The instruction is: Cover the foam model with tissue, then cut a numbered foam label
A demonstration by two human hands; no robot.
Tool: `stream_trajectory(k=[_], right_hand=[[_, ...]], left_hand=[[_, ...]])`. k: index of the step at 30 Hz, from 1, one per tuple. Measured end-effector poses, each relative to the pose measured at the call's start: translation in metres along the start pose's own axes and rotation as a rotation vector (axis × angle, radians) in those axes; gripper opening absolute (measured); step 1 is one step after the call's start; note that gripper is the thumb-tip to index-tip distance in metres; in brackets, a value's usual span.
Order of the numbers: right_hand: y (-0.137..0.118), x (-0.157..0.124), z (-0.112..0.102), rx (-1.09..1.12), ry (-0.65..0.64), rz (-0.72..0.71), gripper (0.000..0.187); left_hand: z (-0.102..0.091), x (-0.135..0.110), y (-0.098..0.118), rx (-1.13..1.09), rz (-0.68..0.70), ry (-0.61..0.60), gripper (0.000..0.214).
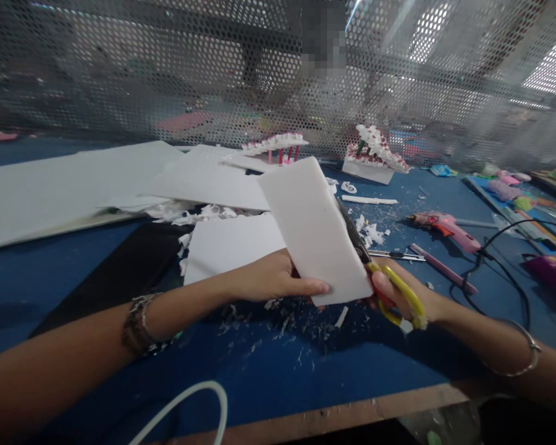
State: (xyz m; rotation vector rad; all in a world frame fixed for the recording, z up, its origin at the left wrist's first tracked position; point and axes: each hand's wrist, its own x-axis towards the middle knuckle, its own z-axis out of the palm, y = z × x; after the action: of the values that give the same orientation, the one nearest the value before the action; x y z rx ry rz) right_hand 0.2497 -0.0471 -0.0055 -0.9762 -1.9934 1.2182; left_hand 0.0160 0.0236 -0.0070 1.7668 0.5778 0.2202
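Observation:
A white foam board piece is held up, tilted, above the blue table. My left hand grips it near its lower left edge, thumb flat on the front face and the other fingers behind. My right hand has its fingers through the yellow handles of a pair of scissors. The dark blades lie along the board's right edge, partly hidden behind it, so I cannot tell how far apart they are. Behind my left hand a white sheet lies on the table, with white scraps scattered below the board.
A pink glue gun with a black cable lies at the right, near a pink stick and a craft knife. Large white boards cover the back left. Two small foam models stand before a perforated metal screen.

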Motion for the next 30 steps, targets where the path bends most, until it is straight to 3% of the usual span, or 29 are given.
stream_trajectory(k=[8,13,22,26,30], right_hand=[[-0.008,-0.002,-0.005,-0.083,0.024,-0.097,0.046],[-0.004,-0.003,-0.002,-0.030,0.017,-0.005,0.055],[0.003,0.003,0.004,-0.029,0.199,-0.021,0.060],[0.004,0.005,0.006,0.056,0.192,-0.023,0.059],[-0.003,0.003,0.005,-0.029,0.158,-0.075,0.055]], left_hand=[[0.007,0.000,-0.003,0.076,0.097,-0.085,0.042],[0.007,0.000,-0.003,0.066,0.101,-0.085,0.044],[0.007,0.000,-0.003,0.047,0.104,-0.087,0.043],[0.007,0.000,-0.004,0.033,0.109,-0.088,0.045],[0.010,0.000,-0.004,0.026,0.069,-0.089,0.046]])
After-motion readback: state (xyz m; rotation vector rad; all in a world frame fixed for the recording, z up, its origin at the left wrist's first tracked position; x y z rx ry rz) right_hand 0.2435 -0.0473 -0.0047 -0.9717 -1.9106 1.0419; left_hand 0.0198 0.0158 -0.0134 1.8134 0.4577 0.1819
